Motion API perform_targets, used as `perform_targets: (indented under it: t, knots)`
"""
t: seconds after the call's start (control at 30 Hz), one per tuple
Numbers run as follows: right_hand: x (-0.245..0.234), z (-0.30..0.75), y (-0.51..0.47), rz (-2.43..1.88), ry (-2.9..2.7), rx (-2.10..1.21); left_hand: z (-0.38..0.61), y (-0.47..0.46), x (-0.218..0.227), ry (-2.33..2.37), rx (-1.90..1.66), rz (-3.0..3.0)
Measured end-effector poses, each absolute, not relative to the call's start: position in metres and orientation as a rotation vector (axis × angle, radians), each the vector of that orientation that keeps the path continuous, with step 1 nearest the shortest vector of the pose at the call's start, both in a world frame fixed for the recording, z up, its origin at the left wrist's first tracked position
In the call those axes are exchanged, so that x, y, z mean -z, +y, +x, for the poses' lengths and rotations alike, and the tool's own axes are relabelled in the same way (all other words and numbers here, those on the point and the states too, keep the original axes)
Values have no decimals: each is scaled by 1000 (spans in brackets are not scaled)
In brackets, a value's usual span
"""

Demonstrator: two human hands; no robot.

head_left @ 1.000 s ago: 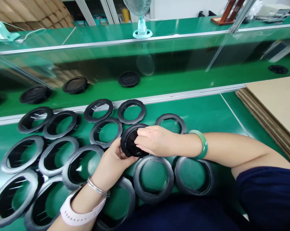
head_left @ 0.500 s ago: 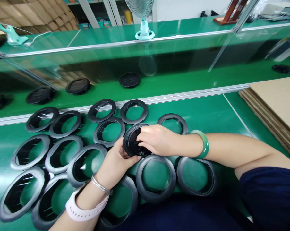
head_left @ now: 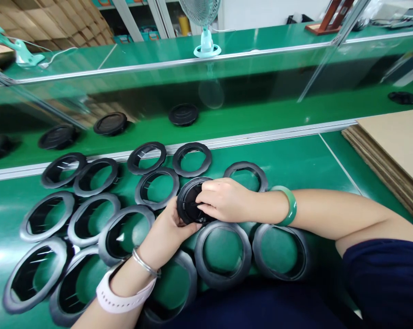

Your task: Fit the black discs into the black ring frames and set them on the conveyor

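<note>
My left hand [head_left: 168,224] grips a black round plastic part [head_left: 190,203] by its left and lower rim, the thumb along the bottom edge. The part is tilted towards me, a dark recessed inside showing within its raised ring. My right hand [head_left: 225,198] reaches in from the right, fingers curled together over the recess. Its fingertips touch inside the part, and what they pinch, if anything, is hidden. Directly below the hands lies a dark grey ring [head_left: 200,260], with another ring [head_left: 256,240] to its right. Behind the right hand sits a further black ring [head_left: 246,164].
Several similar rings [head_left: 105,198] cover the green table [head_left: 288,160] to the left. Past a metal rail [head_left: 261,137], black round caps [head_left: 183,114] lie on a green strip. Stacked cardboard sheets [head_left: 394,137] stand at the right. A fan [head_left: 206,48] stands on the shelf beyond.
Both hands keep nearly the same hold on the round part. The whole view has shifted very slightly, with the rings at the left appearing a little further right.
</note>
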State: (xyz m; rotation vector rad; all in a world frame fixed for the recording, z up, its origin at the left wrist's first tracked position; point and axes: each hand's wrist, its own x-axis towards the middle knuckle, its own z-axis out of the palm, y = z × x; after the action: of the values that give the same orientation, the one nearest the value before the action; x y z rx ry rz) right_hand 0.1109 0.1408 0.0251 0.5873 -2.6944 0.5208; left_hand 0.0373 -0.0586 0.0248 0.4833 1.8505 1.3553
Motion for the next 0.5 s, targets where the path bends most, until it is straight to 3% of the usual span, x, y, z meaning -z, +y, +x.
perform_targets:
  t: [0.4,0.5]
  knots:
    - [-36,116,130,578,-2816,-285,48,-59,-29,1971,-1355,511]
    - [-44,116,136,599,-2662,-378,47,-56,-31,1947,-1463,481]
